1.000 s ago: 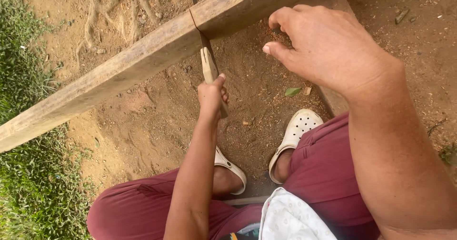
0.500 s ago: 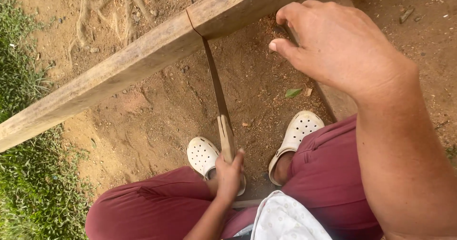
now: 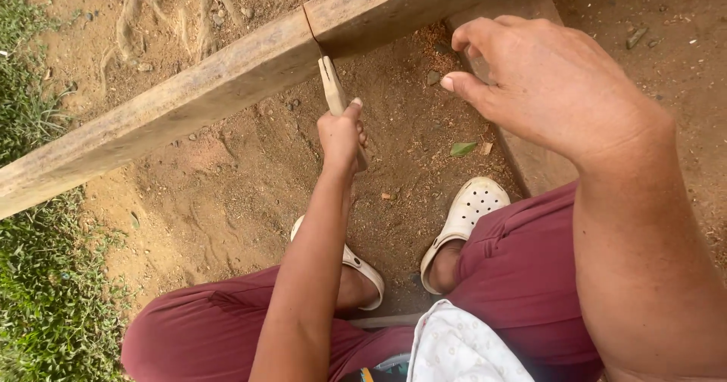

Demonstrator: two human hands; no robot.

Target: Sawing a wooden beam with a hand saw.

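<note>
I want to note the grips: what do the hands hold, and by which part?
The left hand holds a handsaw by its wooden handle. The right hand holds nothing; it hangs over the plank.

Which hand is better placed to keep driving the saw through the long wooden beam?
Left. The left hand already grips the wooden handle of the hand saw, whose blade sits in the cut in the long weathered wooden beam. The right hand hovers open, holding nothing.

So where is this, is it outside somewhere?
Yes, most likely a yard or garden outdoors. The ground is bare sandy dirt with grass along one side, and a long wooden plank is being sawn there, with sawdust scattered beneath it.
</note>
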